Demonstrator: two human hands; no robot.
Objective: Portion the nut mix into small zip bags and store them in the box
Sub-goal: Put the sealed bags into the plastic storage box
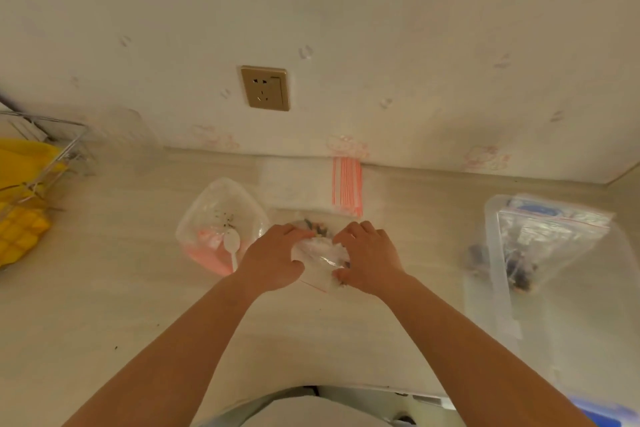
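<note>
A: What am I holding?
B: Both hands, left hand point(273, 255) and right hand point(369, 258), have fingers curled, pinching the small clear red-striped zip bag point(320, 253) on the pale bench point(104, 305), probably sealing it. Clear plastic box point(495, 253) waits right.

Warm, dim, soft-focus light; wide-angle bending and blur at the edges.
</note>
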